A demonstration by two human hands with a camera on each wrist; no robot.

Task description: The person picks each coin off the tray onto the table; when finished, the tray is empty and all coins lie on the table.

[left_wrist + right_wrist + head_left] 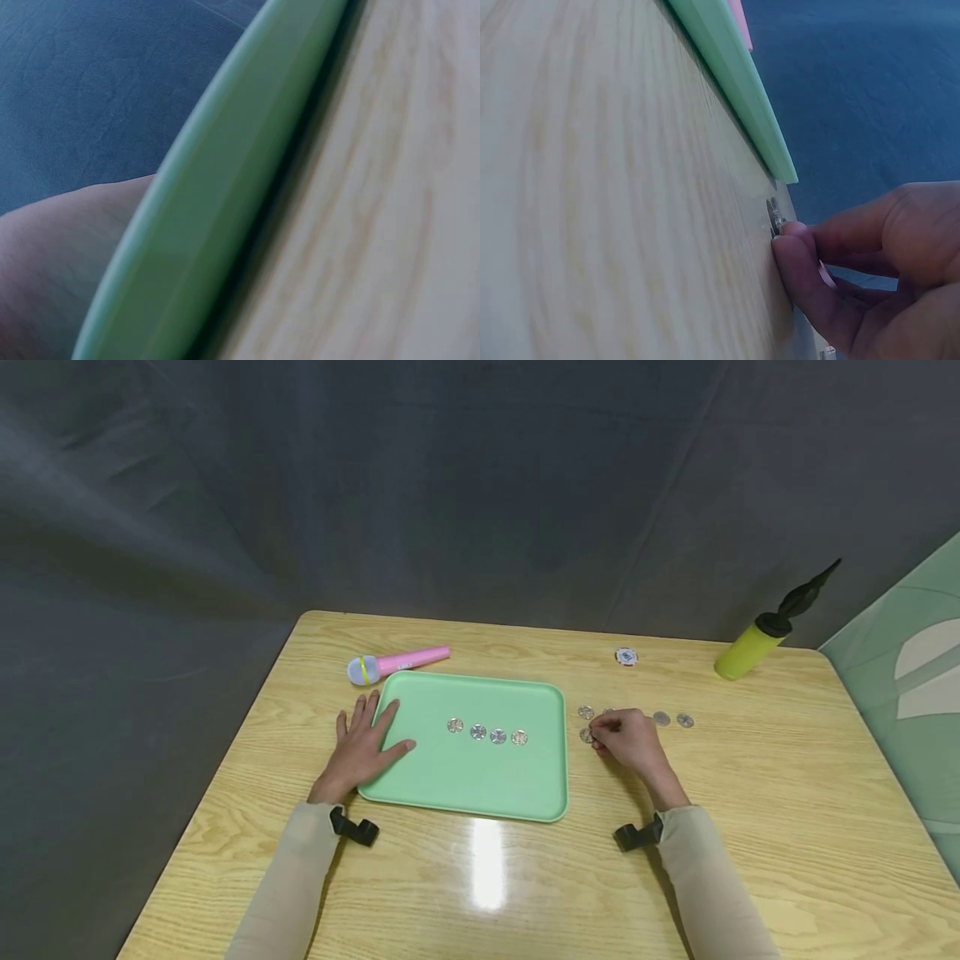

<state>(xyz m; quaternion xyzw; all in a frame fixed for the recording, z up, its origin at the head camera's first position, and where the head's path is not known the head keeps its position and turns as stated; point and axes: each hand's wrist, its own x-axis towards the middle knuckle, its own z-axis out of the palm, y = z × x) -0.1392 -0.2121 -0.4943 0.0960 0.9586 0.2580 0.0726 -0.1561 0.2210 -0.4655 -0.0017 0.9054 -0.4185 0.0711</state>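
Note:
A light green tray (465, 789) lies on the table, with several silver coins (477, 732) in a row across its middle. My left hand (360, 752) rests with spread fingers over the tray's left rim. Just right of the tray, my right hand (628, 739) pinches a silver coin (774, 216) between thumb and fingertip, close to the tabletop. Another coin (586, 712) lies just behind it, and one more is partly hidden by the hand. Two further coins (672, 720) lie to the right of this hand.
A pink toy microphone (411, 660) lies behind the tray's left corner. At the back are a poker chip (626, 657) and, farther right, a yellow-green cylinder with a black top (742, 652). A dark curtain (480, 493) hangs behind the wooden table (795, 793).

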